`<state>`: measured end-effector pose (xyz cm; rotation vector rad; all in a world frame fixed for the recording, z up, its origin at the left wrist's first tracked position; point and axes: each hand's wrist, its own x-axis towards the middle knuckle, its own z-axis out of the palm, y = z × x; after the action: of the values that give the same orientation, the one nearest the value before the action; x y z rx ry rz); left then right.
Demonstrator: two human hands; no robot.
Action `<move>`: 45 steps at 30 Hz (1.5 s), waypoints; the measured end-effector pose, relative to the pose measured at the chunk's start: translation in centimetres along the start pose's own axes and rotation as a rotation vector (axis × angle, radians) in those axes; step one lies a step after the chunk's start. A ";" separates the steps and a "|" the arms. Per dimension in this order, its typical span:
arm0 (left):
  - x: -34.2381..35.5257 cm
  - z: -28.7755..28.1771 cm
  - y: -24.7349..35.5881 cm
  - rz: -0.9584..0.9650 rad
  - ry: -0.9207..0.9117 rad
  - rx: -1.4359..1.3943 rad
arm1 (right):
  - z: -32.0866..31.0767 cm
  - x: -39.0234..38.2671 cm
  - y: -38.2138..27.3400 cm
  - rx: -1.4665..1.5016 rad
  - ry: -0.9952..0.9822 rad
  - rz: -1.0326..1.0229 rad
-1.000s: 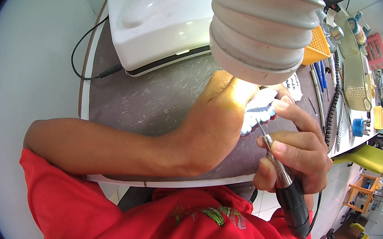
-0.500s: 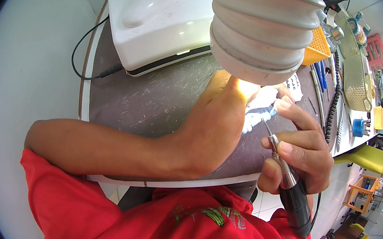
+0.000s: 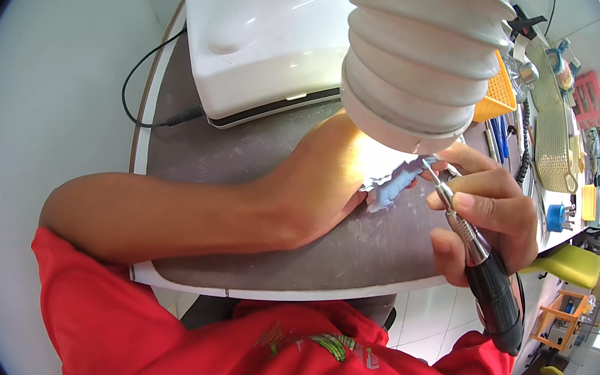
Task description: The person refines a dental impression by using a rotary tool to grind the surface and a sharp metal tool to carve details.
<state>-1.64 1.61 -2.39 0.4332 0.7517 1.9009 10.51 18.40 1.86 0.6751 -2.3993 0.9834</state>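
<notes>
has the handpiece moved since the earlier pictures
Yes, the handpiece has moved up the picture, its tip now closer to the white ribbed hose.

I'm seeing the handpiece (image 3: 495,300) showing black at its rear and silver toward its tip, while the tooth model (image 3: 392,191) is looking pale blue. The ribbed hose (image 3: 431,36) is gleaming off-white, the shirt (image 3: 125,321) is blazing red with a green print (image 3: 329,348), the tabletop (image 3: 354,259) is appearing pale-flecked grey-brown, one perforated basket (image 3: 497,93) is glowing yellow-orange, and the slatted basket (image 3: 589,99) is showing pink.
</notes>
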 end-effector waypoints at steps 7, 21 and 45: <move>-0.3 -2.0 0.2 0.708 -0.048 1.141 | 1.3 1.1 0.9 -0.001 0.067 -0.008; -0.6 -2.1 1.1 0.391 -0.169 1.095 | 1.0 1.3 0.9 -0.092 0.035 -0.029; -0.3 -1.0 0.9 0.118 -0.117 0.565 | 1.1 1.4 1.1 -0.161 0.024 -0.089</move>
<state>-2.66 0.76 -2.53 0.9470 1.2056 1.7310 8.49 17.87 1.38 0.6996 -2.3750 0.7486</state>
